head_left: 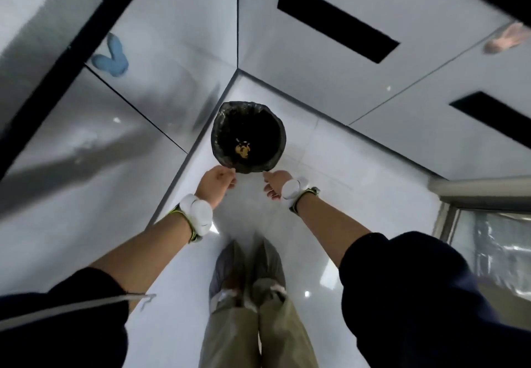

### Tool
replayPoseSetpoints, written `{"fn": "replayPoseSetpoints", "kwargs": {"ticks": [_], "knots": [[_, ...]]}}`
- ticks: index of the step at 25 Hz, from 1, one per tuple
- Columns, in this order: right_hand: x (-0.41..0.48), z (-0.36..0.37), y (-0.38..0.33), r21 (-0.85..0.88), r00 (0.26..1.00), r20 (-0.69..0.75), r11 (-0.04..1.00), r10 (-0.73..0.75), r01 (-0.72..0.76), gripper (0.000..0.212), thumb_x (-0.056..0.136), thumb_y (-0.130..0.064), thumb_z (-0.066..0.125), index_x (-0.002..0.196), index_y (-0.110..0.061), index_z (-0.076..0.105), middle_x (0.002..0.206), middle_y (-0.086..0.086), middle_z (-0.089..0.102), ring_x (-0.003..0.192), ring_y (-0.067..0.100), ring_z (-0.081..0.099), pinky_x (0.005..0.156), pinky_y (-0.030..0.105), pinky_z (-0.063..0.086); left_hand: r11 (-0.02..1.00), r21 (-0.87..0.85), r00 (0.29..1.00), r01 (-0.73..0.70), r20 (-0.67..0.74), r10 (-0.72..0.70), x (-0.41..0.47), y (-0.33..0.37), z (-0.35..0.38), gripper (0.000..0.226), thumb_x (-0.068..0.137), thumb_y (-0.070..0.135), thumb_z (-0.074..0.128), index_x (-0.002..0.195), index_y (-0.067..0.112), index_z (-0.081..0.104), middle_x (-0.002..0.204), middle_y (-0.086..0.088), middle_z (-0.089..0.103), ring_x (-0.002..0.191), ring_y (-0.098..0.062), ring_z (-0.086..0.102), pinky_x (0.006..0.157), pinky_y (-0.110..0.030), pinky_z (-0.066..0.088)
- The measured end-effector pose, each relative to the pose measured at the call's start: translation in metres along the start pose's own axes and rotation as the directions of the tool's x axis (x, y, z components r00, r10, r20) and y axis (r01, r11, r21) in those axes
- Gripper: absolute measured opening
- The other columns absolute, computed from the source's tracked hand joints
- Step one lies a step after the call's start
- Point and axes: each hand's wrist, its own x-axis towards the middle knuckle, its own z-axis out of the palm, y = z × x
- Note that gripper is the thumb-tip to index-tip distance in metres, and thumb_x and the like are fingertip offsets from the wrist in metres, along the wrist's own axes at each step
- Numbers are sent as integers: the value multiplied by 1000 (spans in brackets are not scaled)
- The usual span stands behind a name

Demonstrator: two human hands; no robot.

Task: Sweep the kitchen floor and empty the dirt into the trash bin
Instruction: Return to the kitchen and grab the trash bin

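Head view, looking down: both hands reach to a round trash bin point(248, 137) at frame centre, in a white floor point(330, 172) corner. Left hand point(216, 181) and right hand point(273, 184) each pinch its black liner's point(221, 117) near rim with their fingers.

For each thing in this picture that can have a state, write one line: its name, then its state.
trash bin: upright in the corner, open, lined with a black bag
scraps: lying at the bottom of the bin
left hand: pinching the bag's near rim
right hand: pinching the bag's near rim
blue cloth: hanging on the left wall
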Motion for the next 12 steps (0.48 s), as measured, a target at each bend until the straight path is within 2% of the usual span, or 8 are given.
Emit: {"fn": "replayPoseSetpoints", "kwargs": {"ticks": [2,5,7,8,9,10,11,12], "knots": [[42,7,8,30,999,7,999,33,-33,27,101,-31,41,107,-6,50,65,8,49,29,12,49,27,8,31,1000,0,1000,27,-14,-27,34,-22,0,22,97,16,46,76,20,52,94,-7,61,79,-18,59,65,-23,41],[93,12,17,174,992,5,977,125,-124,57,98,-43,44,137,-3,41,78,13,57,52,18,51,28,11,38,1000,12,999,23,-43,-22,86,-50,2,16,94,17,53,78,19,53,93,-7,59,87,-21,56,68,-25,41],[121,15,18,328,983,44,927,178,-183,68,94,-51,47,144,-7,34,113,20,62,67,23,54,26,20,42,1000,19,999,17,-47,-16,118,-64,11,14,91,25,61,88,16,52,98,-6,57,90,-23,55,78,-30,44],[135,17,19,382,981,63,904,183,-193,70,93,-52,48,145,-8,32,128,21,57,79,27,58,27,23,44,999,43,998,17,-67,-14,133,-70,18,21,89,29,64,95,15,50,103,-7,56,94,-26,56,83,-34,47],[149,18,19,431,981,68,882,180,-192,70,93,-51,48,146,-8,31,136,21,52,94,30,61,35,24,50,996,91,993,23,-121,-12,147,-73,26,28,87,32,65,101,13,49,111,-10,54,102,-30,57,87,-36,48],[156,19,18,473,982,79,861,171,-188,68,94,-49,48,145,-8,31,138,21,50,107,32,61,50,26,57,987,158,981,34,-193,-3,154,-73,31,36,86,33,66,109,11,48,120,-12,50,109,-33,55,90,-37,47],[164,21,18,505,983,97,844,155,-183,65,95,-47,46,145,-7,32,137,21,51,110,33,61,66,30,58,977,207,965,53,-261,3,162,-73,38,46,86,32,66,119,8,46,128,-14,45,113,-36,54,91,-38,45],[178,24,21,525,985,104,834,136,-170,62,97,-44,45,144,-6,33,133,22,54,100,32,64,69,31,57,972,213,949,96,-315,-24,176,-75,49,57,86,31,67,129,4,41,136,-15,38,115,-38,52,93,-39,44]]}}
